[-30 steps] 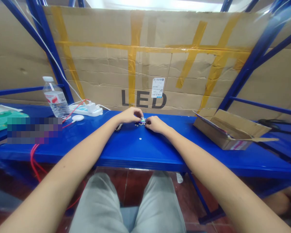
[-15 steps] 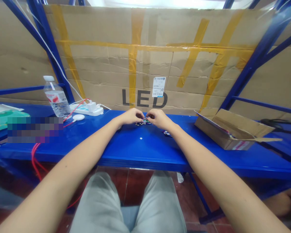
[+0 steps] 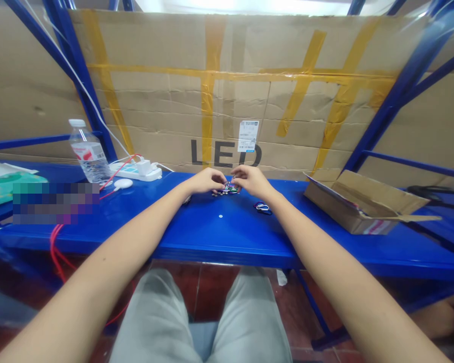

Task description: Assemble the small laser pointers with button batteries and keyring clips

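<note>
From my head view, my left hand (image 3: 210,180) and right hand (image 3: 252,181) meet at centre, fingertips over a small cluster of shiny metal pieces with green glints (image 3: 227,189), lying on the glossy blue bench (image 3: 219,237); whether they grip it, I cannot tell. Behind, tan cardboard (image 3: 166,111) shows black "LED" lettering (image 3: 226,154).

Tiny parts (image 3: 227,189), apparently, on workbench (image 3: 219,237)
</note>
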The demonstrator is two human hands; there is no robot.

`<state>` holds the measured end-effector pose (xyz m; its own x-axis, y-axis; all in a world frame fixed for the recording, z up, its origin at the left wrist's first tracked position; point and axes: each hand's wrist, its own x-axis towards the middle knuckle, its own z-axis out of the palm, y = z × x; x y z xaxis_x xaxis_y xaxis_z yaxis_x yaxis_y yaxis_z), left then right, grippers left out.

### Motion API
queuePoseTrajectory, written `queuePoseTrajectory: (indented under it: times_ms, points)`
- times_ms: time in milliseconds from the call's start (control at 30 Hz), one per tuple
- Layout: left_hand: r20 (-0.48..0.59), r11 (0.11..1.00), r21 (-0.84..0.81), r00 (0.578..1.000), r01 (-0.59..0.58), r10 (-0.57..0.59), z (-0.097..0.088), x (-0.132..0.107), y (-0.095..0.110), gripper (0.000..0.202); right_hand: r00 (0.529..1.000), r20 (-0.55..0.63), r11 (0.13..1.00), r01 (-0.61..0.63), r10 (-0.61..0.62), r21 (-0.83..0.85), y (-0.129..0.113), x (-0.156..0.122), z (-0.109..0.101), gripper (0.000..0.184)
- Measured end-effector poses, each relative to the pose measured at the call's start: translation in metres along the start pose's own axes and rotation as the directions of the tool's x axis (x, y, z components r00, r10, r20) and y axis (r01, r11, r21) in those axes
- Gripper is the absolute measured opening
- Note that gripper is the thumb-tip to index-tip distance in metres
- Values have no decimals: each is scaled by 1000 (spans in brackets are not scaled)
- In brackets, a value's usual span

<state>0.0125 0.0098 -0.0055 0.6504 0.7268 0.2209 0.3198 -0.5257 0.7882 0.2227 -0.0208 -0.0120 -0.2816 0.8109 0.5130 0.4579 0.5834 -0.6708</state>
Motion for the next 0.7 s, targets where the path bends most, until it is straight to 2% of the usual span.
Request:
queuePoseTrajectory:
  times_ms: [67, 133, 333, 500, 600, 700]
  points:
    - [8, 1000, -17, 1000, 4, -4, 1, 0, 0, 21, 995, -19, 983, -94, 98, 157, 2, 2, -2, 12]
    - [18, 999, -32, 1000, 7, -6, 1, 1, 0, 20, 990, -17, 955, -133, 142, 266, 4, 3, -3, 13]
    - [24, 996, -84, 999, 29, -27, 5, 1, 1, 19, 980, -131, 960, -112, 149, 257, 9, 2, -2, 16]
    - [27, 993, -114, 999, 30, -27, 10, 2, 2, 16, 971, -61, 876, -179, 230, 448, 10, 2, 4, 25]
    - [27, 993, -108, 999, 46, -43, 13, 2, 2, 14, 979, -75, 899, -141, 188, 415, 7, 2, 7, 22]
    - [14, 991, -110, 998, 70, -69, 14, 2, 1, 15, 991, -76, 961, -87, 111, 263, 2, 1, 7, 13]
